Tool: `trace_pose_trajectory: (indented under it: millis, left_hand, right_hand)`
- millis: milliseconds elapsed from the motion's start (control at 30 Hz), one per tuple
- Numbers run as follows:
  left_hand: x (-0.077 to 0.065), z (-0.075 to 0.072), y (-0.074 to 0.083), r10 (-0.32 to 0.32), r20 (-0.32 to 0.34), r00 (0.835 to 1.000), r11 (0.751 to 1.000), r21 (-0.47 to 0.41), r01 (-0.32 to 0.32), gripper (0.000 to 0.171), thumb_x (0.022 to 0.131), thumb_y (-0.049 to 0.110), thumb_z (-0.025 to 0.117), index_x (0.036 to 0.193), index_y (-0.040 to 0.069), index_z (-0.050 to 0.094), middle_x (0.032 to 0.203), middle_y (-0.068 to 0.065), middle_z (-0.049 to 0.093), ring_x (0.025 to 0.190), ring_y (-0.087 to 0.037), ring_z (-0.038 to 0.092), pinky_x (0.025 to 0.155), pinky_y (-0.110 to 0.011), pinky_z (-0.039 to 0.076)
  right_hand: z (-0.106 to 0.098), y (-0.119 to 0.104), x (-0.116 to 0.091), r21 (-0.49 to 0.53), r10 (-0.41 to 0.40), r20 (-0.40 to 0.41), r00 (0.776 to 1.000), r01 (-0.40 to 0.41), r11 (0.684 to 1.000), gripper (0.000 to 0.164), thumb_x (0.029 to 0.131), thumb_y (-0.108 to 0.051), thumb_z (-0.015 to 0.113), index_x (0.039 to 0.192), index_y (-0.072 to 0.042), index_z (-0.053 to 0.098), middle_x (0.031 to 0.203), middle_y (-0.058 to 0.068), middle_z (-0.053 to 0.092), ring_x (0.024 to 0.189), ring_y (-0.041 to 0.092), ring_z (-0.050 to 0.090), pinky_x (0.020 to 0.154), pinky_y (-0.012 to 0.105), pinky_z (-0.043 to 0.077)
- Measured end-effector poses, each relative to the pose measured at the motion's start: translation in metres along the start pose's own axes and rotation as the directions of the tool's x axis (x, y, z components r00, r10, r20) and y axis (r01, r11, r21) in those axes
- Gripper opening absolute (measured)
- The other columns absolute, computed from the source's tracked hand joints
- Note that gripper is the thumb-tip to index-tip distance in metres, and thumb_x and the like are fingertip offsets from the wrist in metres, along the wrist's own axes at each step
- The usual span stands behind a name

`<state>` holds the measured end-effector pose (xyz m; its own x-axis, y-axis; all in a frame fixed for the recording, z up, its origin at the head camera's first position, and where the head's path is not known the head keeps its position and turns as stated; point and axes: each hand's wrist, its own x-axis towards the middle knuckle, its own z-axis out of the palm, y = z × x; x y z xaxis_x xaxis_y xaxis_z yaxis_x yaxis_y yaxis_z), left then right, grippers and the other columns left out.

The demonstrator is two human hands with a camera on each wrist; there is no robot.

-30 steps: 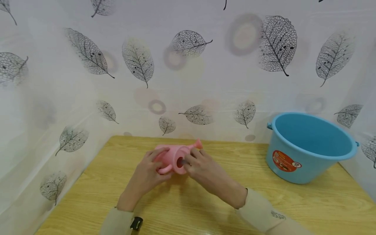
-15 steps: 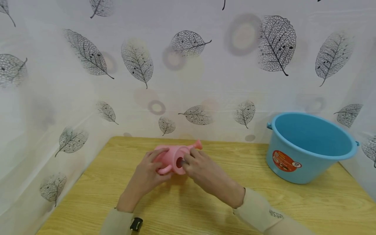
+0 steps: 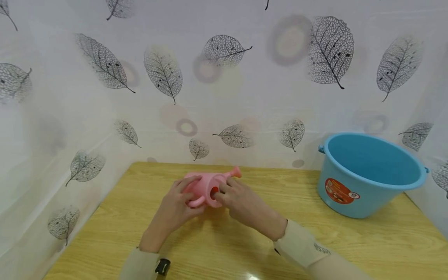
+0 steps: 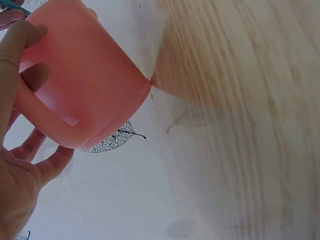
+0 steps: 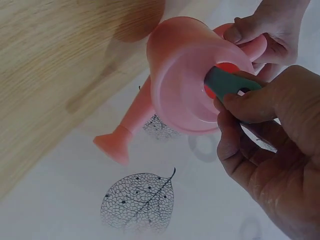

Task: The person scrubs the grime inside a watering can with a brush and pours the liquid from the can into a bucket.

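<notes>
A pink watering can (image 3: 199, 184) is tilted on its side above the table, its opening facing the person and its spout pointing right. My left hand (image 3: 175, 202) grips it, the fingers round its body beside the looped handle (image 4: 55, 122). At the opening, my right hand (image 3: 246, 205) pinches a flat green handle (image 5: 229, 82) with a hole near its end. The far part of that tool is inside the can, so its kind is hidden. Something red-orange (image 5: 228, 66) shows within the opening.
A light blue bucket (image 3: 350, 194) with a red label stands on the right of the wood-grain table (image 3: 224, 249). Behind and to the left hangs a white sheet (image 3: 245, 101) printed with leaves. A black band (image 3: 162, 266) sits by the left sleeve.
My right hand has shifted slightly left, closer to the can's opening, and the tool's handle shows less in the head view. The left hand and watering can have stayed put.
</notes>
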<state>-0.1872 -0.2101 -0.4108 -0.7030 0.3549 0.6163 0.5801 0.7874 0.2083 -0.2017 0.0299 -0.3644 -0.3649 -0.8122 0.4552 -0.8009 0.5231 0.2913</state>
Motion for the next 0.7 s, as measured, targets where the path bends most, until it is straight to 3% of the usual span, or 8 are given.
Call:
trace_pose_trajectory:
  millis: [233,433,700]
  left_hand:
    - [0.0,0.0,-0.001,0.004,0.003,1.0,1.0,0.009,-0.004,0.031,0.072,0.025,0.09,0.062,0.015,0.062,0.138,-0.001,0.063,0.118,-0.029,0.06,0.095,-0.044,0.061]
    - [-0.001,0.0,-0.001,-0.001,0.002,1.0,1.0,0.004,0.001,0.031,0.072,0.023,0.09,0.062,0.016,0.062,0.138,-0.002,0.063,0.118,-0.029,0.06,0.093,-0.045,0.061]
    - [-0.002,-0.001,-0.001,-0.009,0.005,1.0,1.0,-0.005,0.009,0.028,0.072,0.024,0.09,0.064,0.016,0.064,0.139,-0.001,0.063,0.119,-0.029,0.06,0.095,-0.044,0.061]
  right_hand:
    - [0.006,0.002,0.002,0.127,0.018,0.019,1.0,-0.021,0.992,0.033,0.068,0.009,0.074,0.09,-0.015,0.064,0.088,-0.002,0.061,0.079,0.014,0.053,0.07,0.02,0.051]
    - [0.003,0.003,0.005,0.289,0.066,0.106,0.992,-0.094,0.953,0.039,0.071,0.014,0.069,0.098,-0.013,0.072,0.098,0.0,0.067,0.088,0.018,0.059,0.076,0.023,0.055]
    - [-0.007,0.007,0.004,0.352,0.078,0.106,0.991,-0.111,0.929,0.043,0.07,0.016,0.068,0.103,-0.011,0.076,0.091,0.001,0.069,0.084,0.016,0.062,0.078,0.024,0.057]
